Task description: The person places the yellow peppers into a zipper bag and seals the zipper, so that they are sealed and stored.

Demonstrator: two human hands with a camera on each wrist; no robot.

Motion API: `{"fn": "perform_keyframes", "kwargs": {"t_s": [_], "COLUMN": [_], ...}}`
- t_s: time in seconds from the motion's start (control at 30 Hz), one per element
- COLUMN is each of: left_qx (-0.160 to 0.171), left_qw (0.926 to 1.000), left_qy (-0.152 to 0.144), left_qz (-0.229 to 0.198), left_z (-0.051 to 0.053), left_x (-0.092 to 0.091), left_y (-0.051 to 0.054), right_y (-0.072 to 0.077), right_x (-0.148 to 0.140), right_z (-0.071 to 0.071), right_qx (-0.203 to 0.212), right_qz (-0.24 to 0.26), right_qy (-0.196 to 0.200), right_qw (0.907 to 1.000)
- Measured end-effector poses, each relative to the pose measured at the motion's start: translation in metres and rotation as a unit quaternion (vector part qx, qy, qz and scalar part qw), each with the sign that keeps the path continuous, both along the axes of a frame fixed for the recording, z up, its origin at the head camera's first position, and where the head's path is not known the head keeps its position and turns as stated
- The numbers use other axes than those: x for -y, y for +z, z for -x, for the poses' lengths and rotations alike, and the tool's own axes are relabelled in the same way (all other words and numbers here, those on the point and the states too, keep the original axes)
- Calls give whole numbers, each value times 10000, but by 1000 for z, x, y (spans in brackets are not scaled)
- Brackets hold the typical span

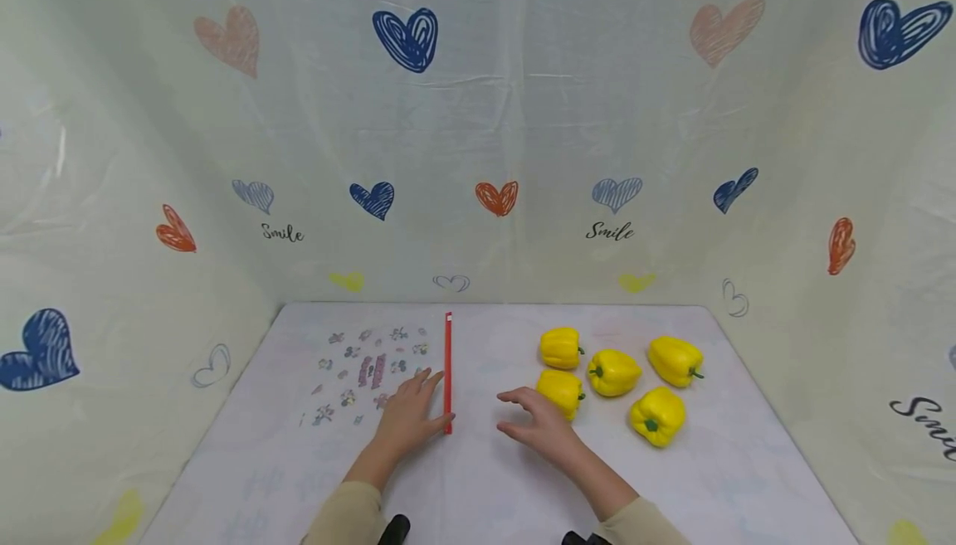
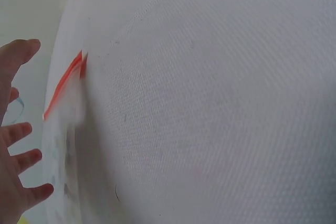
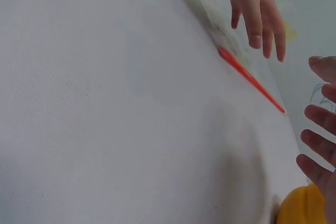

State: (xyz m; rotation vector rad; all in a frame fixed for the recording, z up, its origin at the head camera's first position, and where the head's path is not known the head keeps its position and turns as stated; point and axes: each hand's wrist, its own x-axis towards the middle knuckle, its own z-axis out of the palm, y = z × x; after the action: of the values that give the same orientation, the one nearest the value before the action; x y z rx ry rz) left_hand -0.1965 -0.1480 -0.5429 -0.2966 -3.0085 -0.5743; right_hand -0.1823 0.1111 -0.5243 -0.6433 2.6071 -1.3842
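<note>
A clear plastic bag with small printed figures (image 1: 372, 371) lies flat on the left of the table, its red zip strip (image 1: 448, 362) along the right edge. Over the bag beside that strip is my left hand (image 1: 407, 416), fingers spread and holding nothing; the left wrist view shows the fingers apart from the strip. My right hand (image 1: 548, 429) hovers left of the yellow bell peppers, thumb and fingers parted around nothing. It partly covers the nearest bell pepper (image 1: 562, 391). Another bell pepper (image 1: 560, 347) sits just behind that one.
Further right stand three more yellow bell peppers: one in the middle (image 1: 614, 372), one at the back (image 1: 675, 361) and one in front (image 1: 658, 416). A white cloth covers the table (image 1: 493, 495). Heart-printed curtains (image 1: 478, 114) enclose its back and sides.
</note>
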Motion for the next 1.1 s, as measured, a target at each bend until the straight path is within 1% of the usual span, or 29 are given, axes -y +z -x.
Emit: {"fn": "perform_keyframes", "kwargs": {"t_s": [0.17,0.3,0.43,0.57,0.77,1.0,1.1], "left_qx": [76,202,363,380,409,409,393], "left_qw": [9999,9997,9993,9993,9991,9988,9987], "left_qy": [129,105,58,72,81,-72,-156], "left_qz": [36,-55,-37,17,67,278,272], "left_z": [5,6,7,8,9,10,10], "left_x": [-1,-4,-6,-8,-8,-8,-7], "left_y": [-5,-7,-8,-9,-13,-13,-13], "right_y": [-6,-9,-15,-21,-24,-26,-28], "right_x": [5,8,10,12,13,15,15], "right_z": [1,0,0,2,2,1,1], "right_qx": [114,166,95,46,83,167,195], "right_qz": [-86,-131,-118,-166,-203,-203,-163], "right_qy": [20,37,62,69,37,-27,-76], "right_qw": [9999,9998,9999,9998,9998,9997,9996]}}
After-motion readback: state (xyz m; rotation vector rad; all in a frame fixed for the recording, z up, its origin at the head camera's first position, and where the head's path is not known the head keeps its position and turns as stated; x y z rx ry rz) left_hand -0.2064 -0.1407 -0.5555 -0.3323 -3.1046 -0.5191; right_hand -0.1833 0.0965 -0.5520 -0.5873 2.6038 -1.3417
